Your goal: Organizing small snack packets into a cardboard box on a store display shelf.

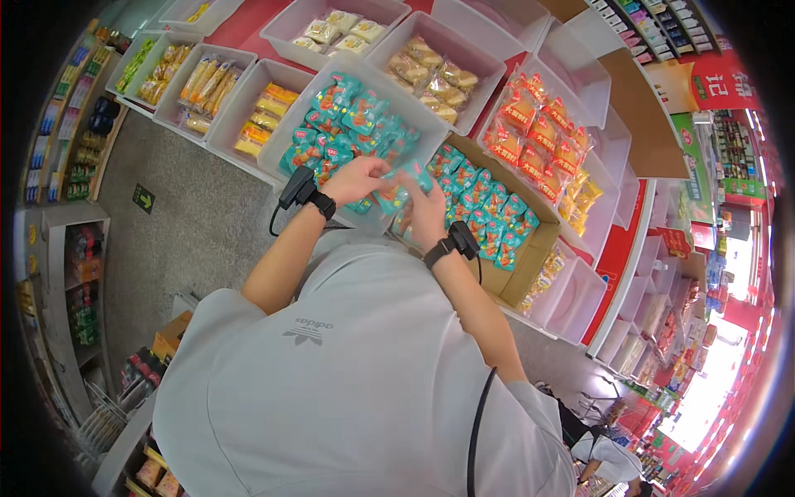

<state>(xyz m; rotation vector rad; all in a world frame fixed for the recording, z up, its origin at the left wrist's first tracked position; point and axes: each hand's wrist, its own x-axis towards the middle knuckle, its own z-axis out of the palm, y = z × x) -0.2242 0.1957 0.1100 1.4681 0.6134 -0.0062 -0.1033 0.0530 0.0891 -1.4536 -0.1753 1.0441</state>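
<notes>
Both my hands meet over the near right corner of a translucent plastic bin [428,121] that holds a loose pile of teal snack packets [366,115]. A teal snack packet [415,174] lies between my hands, with the fingers of my right hand [425,208] on it. My left hand [357,181] reaches in from the left, its fingertips at the packets by my right hand; its exact hold is blurred. Just right of the bin stands an open cardboard box [518,282] with teal packets in rows [490,205]. Each wrist wears a strapped black device.
Neighbouring bins hold yellow packs [264,121], bread sticks [208,87], round buns [435,74] and red-labelled bags [540,136]. A cardboard flap [640,112] rises at the right. Shelving [77,217] stands at the left, beyond the grey floor. Another person [605,456] is at the lower right.
</notes>
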